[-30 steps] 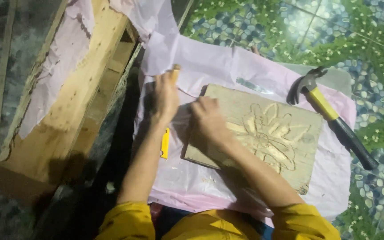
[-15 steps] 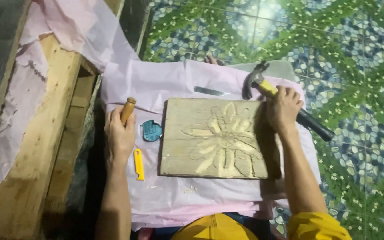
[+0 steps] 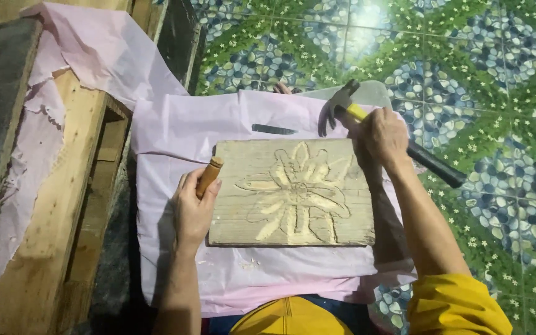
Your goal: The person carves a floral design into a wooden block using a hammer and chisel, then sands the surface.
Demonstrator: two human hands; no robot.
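The left hand [image 3: 193, 211] was closed around a wooden-handled chisel [image 3: 208, 176], its rounded brown handle sticking up out of the fist, and the hand rested against the left edge of a carved wooden board [image 3: 293, 192]. The board lay flat between the two hands, with a flower of long petals and a short stem cut into its face; pale chips lay along its lower edge, just beside the left wrist. The right hand [image 3: 383, 136] was wrapped around the shaft of a claw hammer [image 3: 367, 121] just beyond the board's upper right corner, the yellow part of the shaft showing above the fist, the steel head pointing away from the person and the black grip running out past the hand to the right. Under the board and both hands lay a pink plastic sheet [image 3: 181, 130], with a narrow dark slot in it just above the board. Well to the left of the left hand stood a rough wooden frame [image 3: 57, 205], partly draped in more pink sheet. Beyond the right hand spread a green and blue patterned tile floor [image 3: 497, 74], and yellow sleeves [image 3: 460, 307] showed at the near edge of the view
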